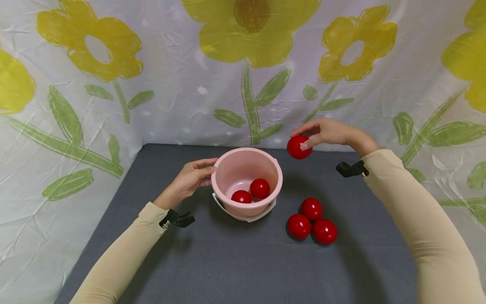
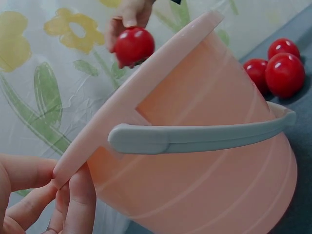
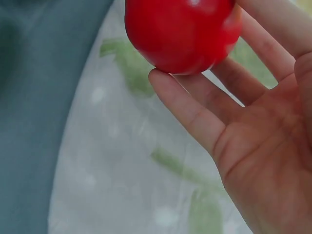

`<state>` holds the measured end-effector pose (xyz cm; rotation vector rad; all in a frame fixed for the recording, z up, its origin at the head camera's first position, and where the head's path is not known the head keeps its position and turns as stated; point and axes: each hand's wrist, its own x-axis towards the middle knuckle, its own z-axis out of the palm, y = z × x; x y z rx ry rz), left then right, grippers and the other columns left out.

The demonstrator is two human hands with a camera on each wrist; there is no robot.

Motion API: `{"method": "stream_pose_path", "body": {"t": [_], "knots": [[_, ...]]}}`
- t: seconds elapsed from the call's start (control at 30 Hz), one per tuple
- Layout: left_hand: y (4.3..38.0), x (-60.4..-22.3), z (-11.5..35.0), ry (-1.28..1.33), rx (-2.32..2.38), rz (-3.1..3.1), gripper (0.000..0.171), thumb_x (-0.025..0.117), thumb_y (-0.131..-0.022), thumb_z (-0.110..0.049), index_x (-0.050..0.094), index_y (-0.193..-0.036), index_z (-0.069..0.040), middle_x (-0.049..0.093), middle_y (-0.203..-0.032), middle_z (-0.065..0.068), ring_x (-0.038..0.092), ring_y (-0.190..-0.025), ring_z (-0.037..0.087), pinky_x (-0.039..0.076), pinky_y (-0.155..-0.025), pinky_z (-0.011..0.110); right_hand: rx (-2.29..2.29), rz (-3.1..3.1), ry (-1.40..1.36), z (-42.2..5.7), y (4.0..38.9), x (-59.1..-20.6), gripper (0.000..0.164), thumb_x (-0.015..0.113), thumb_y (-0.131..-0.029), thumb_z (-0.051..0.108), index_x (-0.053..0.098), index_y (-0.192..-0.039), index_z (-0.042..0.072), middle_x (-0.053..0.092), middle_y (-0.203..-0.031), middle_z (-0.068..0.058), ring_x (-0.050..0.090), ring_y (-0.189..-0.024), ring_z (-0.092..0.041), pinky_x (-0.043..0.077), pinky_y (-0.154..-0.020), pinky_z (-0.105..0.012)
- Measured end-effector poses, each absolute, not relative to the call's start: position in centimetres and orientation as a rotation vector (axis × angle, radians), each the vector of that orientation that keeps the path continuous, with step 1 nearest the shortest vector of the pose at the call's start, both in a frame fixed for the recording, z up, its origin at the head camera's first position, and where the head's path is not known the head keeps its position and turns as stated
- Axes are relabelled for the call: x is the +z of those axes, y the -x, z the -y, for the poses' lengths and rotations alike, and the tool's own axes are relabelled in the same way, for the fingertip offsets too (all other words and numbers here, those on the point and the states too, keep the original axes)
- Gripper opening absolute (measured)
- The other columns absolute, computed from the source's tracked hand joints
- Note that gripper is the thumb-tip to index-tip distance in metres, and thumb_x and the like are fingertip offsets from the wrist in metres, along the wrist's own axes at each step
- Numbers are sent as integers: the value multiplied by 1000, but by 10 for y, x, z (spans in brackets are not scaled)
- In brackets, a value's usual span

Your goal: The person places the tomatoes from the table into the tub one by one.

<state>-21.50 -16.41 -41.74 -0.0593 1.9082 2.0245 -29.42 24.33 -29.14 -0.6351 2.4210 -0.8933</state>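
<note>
A pink bucket with a pale handle stands upright on the table. My left hand pinches its rim at the left side, thumb and fingers on either face of the edge in the left wrist view. Inside the bucket lie two shiny red balls, one ball farther right and another ball nearer the front. Right of the bucket and above the table, my right hand holds a red ball between thumb and fingers. The right wrist view shows that ball at the fingertips, its top cut off.
Three more red balls sit in a cluster on the table to the bucket's right front, among them a ball. Dark grey cloth covers the table. Behind it hangs a white curtain with yellow flowers.
</note>
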Motion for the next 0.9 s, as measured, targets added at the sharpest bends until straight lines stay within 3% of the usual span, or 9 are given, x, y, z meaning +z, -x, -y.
{"method": "stream_pose_path", "body": {"t": [0.3, 0.63, 0.9], "knots": [[215, -417, 165, 50, 2017, -1907, 51, 63, -97, -11, 49, -145, -6, 70, -103, -8, 73, -83, 6, 62, -72, 25, -890, -2376, 763, -201, 305, -280, 46, 74, -89, 20, 64, -133, 16, 65, -131, -6, 61, -117, -23, 58, -91, -38], [215, -417, 165, 65, 2008, -1914, 52, 63, -96, -11, 49, -145, -7, 70, -105, -7, 72, -86, 7, 62, -73, 26, -881, -2273, 835, -153, 309, -279, 45, 75, -88, 21, 65, -132, 18, 67, -128, -4, 64, -116, -20, 58, -93, -38], [215, -417, 165, 73, 1977, -1930, 52, 63, -97, -13, 49, -146, -9, 61, -132, 10, 72, -94, 9, 62, -75, 25, -837, -2194, 958, -116, 311, -283, 44, 75, -87, 17, 66, -130, 16, 67, -127, -5, 63, -115, -22, 58, -94, -38]]}}
